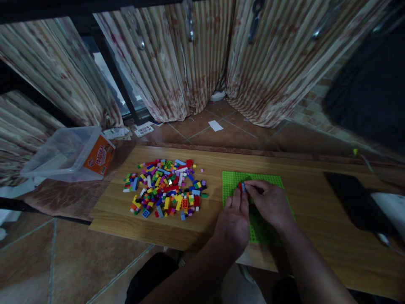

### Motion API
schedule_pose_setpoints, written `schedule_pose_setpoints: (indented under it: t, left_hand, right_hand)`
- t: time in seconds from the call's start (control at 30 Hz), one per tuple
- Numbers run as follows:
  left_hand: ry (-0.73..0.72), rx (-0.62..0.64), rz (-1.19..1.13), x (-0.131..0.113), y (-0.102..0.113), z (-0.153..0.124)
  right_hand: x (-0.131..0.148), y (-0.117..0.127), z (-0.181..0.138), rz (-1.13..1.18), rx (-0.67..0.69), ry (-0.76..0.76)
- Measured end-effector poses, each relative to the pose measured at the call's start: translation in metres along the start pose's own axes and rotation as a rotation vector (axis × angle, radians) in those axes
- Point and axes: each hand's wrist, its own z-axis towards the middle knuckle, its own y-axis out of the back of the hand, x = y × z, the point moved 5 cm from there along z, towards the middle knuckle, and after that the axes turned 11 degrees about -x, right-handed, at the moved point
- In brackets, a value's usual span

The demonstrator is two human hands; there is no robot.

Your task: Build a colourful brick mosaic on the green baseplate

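A green studded baseplate (pixel 228 179) lies on the wooden table, partly hidden under both hands. Small red and light-blue toy bricks (pixel 242 186) show between the fingertips, over the upper middle of the plate. My left hand (pixel 232 221) is closed, its fingertips against the bricks from the near left side. From the right, my right hand (pixel 270 202) pinches the same bricks between thumb and finger. Whether they are pressed onto the studs is hidden by the fingers. To the left of the plate spreads a loose pile of many-coloured bricks (pixel 167 189).
A clear plastic bin (pixel 63 154) with an orange label stands beyond the table's left end. On the right of the wooden table (pixel 306 202) lies a black flat object (pixel 357 200), with a white object (pixel 390 211) and cable beside it. Striped curtains (pixel 190 63) hang behind.
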Motion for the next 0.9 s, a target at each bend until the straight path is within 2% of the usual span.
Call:
schedule_pose_setpoints:
  t: [0.17, 0.23, 0.43, 0.6, 0.7, 0.77, 0.83, 0.9]
  left_hand:
    - [0.051, -0.073, -0.247, 0.010, 0.013, -0.004]
    - [0.095, -0.076, -0.289, 0.013, 0.016, -0.003]
    - [0.137, -0.053, -0.314, 0.011, 0.021, 0.001]
    - [0.219, -0.134, -0.329, 0.023, 0.042, 0.008]
    - [0.239, -0.277, -0.231, 0.046, 0.068, 0.014]
    - [0.287, -0.384, -0.073, 0.067, 0.088, 0.016]
    - [0.342, -0.429, 0.148, 0.088, 0.106, 0.017]
    - [0.422, -0.417, 0.353, 0.105, 0.118, 0.015]
  right_hand:
    - [-0.010, 0.025, 0.006, -0.025, -0.184, -0.031]
    - [-0.015, 0.032, 0.007, -0.054, -0.213, -0.050]
    - [-0.021, 0.016, 0.005, -0.199, 0.001, 0.021]
    - [-0.027, 0.010, 0.006, -0.262, 0.017, 0.003]
    - [-0.028, 0.013, 0.007, -0.275, -0.001, 0.001]
    - [-0.027, 0.014, 0.007, -0.284, -0.011, 0.015]
    - [-0.025, 0.013, 0.007, -0.295, -0.012, 0.029]
    - [-0.023, 0.012, 0.006, -0.310, -0.002, 0.032]
